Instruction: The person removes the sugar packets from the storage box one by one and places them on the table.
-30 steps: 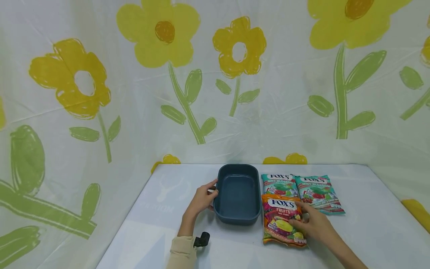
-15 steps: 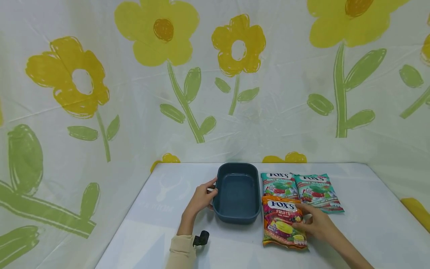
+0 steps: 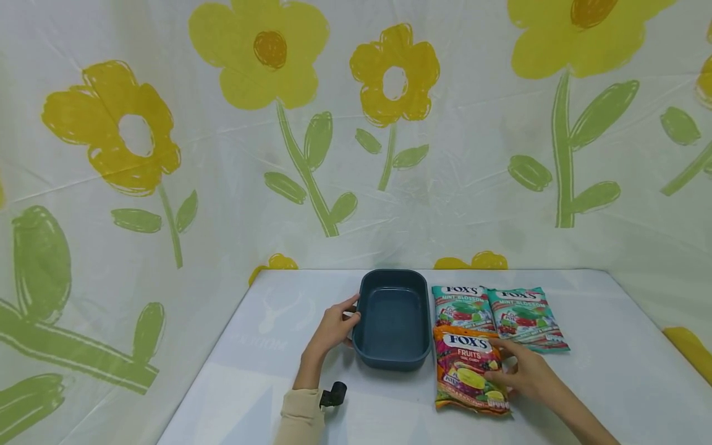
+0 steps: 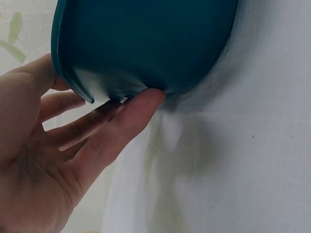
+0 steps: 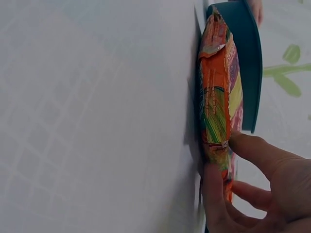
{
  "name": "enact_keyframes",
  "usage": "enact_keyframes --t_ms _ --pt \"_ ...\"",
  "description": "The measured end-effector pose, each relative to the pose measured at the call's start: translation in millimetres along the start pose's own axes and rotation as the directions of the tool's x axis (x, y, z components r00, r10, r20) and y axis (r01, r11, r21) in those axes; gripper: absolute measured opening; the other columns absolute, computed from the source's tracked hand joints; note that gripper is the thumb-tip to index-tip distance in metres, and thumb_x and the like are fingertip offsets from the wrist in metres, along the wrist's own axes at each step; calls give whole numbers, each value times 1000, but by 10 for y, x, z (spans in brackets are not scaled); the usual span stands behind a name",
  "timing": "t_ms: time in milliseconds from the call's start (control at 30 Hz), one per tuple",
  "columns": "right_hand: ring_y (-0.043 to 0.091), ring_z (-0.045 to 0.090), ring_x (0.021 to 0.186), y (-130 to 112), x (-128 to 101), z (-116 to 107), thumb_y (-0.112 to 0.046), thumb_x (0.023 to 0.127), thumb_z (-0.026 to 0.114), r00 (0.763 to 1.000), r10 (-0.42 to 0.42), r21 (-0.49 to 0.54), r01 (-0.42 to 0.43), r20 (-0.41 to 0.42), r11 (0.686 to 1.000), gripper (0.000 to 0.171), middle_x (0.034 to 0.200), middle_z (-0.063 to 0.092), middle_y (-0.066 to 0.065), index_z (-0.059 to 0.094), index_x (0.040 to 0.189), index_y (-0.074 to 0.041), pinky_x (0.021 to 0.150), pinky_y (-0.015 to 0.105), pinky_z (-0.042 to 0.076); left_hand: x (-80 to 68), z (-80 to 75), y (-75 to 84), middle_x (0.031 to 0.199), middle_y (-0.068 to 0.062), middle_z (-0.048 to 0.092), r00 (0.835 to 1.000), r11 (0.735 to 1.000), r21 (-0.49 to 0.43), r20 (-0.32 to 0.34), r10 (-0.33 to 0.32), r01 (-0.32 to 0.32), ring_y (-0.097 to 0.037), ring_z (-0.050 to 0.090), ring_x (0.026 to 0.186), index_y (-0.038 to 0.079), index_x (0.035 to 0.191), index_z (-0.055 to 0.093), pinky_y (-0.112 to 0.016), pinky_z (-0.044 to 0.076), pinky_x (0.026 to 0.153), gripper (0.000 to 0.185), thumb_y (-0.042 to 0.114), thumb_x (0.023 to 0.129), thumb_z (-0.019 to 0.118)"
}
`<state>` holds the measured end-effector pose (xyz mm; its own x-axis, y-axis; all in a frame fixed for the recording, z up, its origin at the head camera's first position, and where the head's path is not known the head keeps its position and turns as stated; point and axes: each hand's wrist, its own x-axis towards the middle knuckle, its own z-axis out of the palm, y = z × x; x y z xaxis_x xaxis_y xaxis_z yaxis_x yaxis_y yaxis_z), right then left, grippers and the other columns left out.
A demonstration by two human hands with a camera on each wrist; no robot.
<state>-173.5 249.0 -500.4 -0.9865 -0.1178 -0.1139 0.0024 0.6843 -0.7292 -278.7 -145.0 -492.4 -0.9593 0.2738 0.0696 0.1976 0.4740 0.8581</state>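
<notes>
In the head view, a dark blue rectangular container (image 3: pixel 393 318) stands mid-table. My left hand (image 3: pixel 334 327) rests against its left side, the fingers spread along the outer wall; the left wrist view shows fingertips touching the blue wall (image 4: pixel 150 43). My right hand (image 3: pixel 525 371) grips the right edge of an orange and purple bag of fruit candy (image 3: pixel 466 383), lying to the right of the container. Seen from the right wrist, the thumb presses on the bag's printed face (image 5: pixel 234 92) and other fingers lie along its underside; some fingertips are hidden.
Two green mint candy bags lie flat behind: one (image 3: pixel 461 306) beside the container, partly covered by the orange bag, the other (image 3: pixel 528 318) to its right. A flowered cloth (image 3: pixel 445 210) hangs behind the white table (image 3: pixel 389 408).
The orange candy bag has shifted slightly toward me with my right hand, showing a little more of the green bag behind. My left hand stays on the container.
</notes>
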Motion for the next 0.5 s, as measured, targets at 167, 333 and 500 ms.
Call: enact_keyframes --t_ms 167,333,500 --pt "15 62 72 -3 6 -5 -36 76 81 1000 11 -1 -11 -3 1000 81 113 60 18 46 141 -1 50 27 55 4 5 17 126 -25 60 1000 1000 6 1 9 -9 -27 67 92 8 148 43 -33 60 47 54 14 95 53" --pt "16 60 74 -30 5 -37 -50 80 74 998 27 -130 -34 -60 991 82 116 61 20 46 141 -2 51 26 52 -1 19 23 127 -24 60 1000 1000 -11 9 2 -2 -27 67 93 9 148 43 -32 60 48 53 16 97 54" --pt "41 61 93 -69 30 -114 -58 90 59 950 -117 -329 15 -291 944 75 123 58 30 51 137 0 73 55 56 -1 10 57 127 -21 62 999 998 51 -22 39 -38 -29 66 103 10 148 43 -33 63 61 53 30 100 54"
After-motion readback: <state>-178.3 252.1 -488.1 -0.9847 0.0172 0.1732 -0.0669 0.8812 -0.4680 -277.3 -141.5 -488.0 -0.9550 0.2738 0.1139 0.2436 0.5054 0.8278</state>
